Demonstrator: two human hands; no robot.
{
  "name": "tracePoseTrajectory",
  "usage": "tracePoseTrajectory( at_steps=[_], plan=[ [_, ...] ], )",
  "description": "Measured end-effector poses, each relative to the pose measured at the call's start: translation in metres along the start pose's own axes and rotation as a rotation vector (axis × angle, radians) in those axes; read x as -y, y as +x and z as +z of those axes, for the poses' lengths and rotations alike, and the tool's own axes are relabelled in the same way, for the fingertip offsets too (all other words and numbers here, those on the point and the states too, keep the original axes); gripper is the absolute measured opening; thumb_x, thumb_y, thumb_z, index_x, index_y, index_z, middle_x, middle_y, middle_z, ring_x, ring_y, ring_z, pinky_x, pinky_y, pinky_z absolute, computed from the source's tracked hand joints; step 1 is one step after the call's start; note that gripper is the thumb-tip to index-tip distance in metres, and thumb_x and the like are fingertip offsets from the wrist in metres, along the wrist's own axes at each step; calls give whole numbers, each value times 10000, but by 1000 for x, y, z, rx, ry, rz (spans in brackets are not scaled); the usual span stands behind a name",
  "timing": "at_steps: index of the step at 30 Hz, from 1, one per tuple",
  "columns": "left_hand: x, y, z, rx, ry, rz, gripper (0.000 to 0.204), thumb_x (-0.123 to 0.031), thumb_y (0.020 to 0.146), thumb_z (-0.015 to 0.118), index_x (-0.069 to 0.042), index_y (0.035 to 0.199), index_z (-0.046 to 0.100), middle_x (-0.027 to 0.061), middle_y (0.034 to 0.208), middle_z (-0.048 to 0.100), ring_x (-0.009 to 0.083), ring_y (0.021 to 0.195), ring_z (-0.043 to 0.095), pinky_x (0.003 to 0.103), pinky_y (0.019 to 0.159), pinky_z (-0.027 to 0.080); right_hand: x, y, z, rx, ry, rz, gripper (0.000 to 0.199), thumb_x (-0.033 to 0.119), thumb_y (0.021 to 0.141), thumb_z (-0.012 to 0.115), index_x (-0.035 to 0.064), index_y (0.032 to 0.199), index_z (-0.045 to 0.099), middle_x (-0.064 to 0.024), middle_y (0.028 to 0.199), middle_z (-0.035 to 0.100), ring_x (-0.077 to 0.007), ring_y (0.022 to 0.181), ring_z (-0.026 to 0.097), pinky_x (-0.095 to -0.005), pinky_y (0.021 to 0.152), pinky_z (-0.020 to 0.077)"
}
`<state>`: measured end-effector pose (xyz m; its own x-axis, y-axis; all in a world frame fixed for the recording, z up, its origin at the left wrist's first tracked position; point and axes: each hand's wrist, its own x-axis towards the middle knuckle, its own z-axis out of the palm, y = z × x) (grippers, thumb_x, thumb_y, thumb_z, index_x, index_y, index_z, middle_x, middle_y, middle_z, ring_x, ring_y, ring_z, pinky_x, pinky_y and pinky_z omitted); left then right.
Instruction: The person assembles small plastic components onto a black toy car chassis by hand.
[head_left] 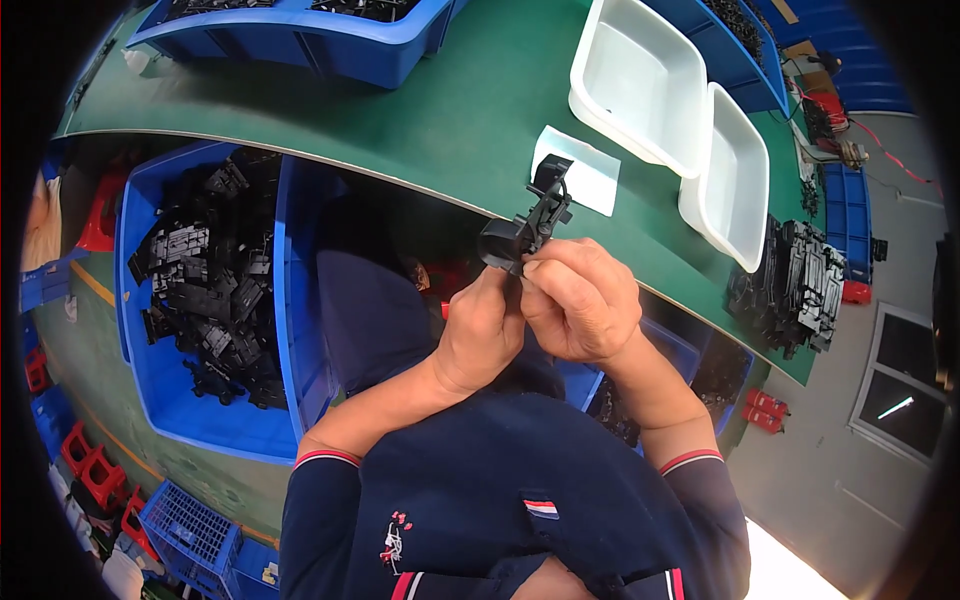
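Observation:
A black moulded plastic part [540,217] is held up in front of me, over the near edge of the green table. My left hand [478,325] is closed round its lower end, with most of the fingers turned out of sight. Pressed against the same end, my right hand [585,300] pinches the part between thumb and forefinger. The part's upper end overlaps a white sheet of paper [592,178] lying on the table behind it. Whether a smaller piece sits between my fingertips is hidden.
Two white trays [640,80] stand at the table's right. Blue bins [360,60] of small black pieces line its far side. Black parts are stacked [800,285] at the right end. A blue bin [215,425] full of black parts is at my left, below table height.

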<state>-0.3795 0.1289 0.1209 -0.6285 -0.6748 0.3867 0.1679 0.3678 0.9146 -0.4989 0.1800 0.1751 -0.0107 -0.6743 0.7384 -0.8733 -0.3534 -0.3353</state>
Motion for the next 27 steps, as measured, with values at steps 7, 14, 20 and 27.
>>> tracePoseTrajectory(
  at_steps=[7,14,20,27],
  plan=[
    [2,-2,-2,3,59,24,306,112,789,524,13,1078,514,176,822,597,354,701,610,385,587,492,-1,-3,-1,-14,48,15,245,-62,721,669,6,932,566,-135,812,606,-227,572,574,-286,496,478],
    [0,-2,-5,28,134,17,413,128,783,527,24,1182,499,194,975,609,363,809,627,377,670,519,5,-9,0,-47,29,103,281,-45,699,698,20,933,557,-133,774,618,-231,582,603,-292,522,501],
    [0,-1,-6,52,180,3,486,158,758,528,53,1230,473,232,1148,581,374,976,618,367,788,538,3,-16,-1,-30,6,88,302,-40,644,705,-9,922,590,-143,830,622,-252,646,620,-306,562,520],
    [-1,0,-7,63,175,-6,496,165,754,523,53,1235,471,235,1159,576,375,979,617,370,789,538,0,-17,-2,-15,14,38,313,-25,671,709,-20,962,595,-160,859,623,-265,675,627,-308,568,525]
  ],
)
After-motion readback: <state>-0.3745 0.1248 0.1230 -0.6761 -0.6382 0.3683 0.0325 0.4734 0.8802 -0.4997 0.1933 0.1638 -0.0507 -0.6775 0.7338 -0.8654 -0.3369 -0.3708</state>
